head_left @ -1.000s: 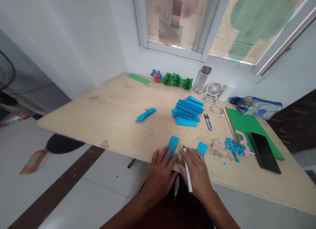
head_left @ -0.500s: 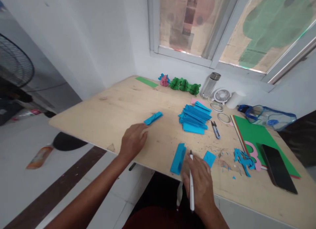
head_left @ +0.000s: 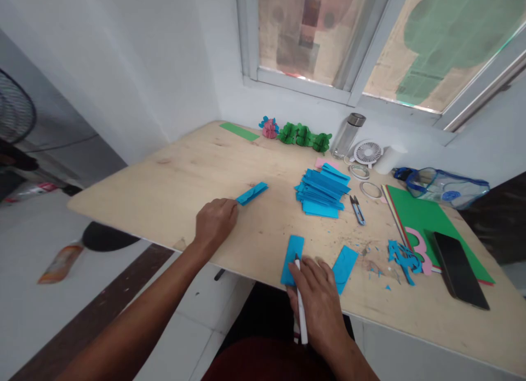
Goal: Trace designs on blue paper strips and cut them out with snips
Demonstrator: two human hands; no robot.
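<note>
My left hand (head_left: pixel 216 222) is closed, its fingertips at the near end of a folded blue paper strip (head_left: pixel 252 194) that lies on the table. A white pen (head_left: pixel 302 310) is gripped in my right hand (head_left: pixel 322 301), dark tip pointing away from me. That tip is over a blue paper piece (head_left: pixel 292 255) near the table's front edge, and the hand covers part of the paper's near end. Just right of the hand lies another blue paper piece (head_left: pixel 344 267) with a curved line drawn on it. Farther back sits a pile of blue paper strips (head_left: pixel 322 189).
Small blue-handled snips (head_left: pixel 357 210) lie right of the pile. Blue paper scraps (head_left: pixel 405 260), a black phone (head_left: pixel 460 269) and green sheets (head_left: pixel 423 206) are at the right. Along the wall stand paper figures (head_left: pixel 304 136), a glass bottle (head_left: pixel 348 136) and a small fan (head_left: pixel 369 152).
My right hand and pen have shifted left, bringing the tip over the blue paper. More of the right-hand blue paper shows. My left fingers have curled in at the strip's end.
</note>
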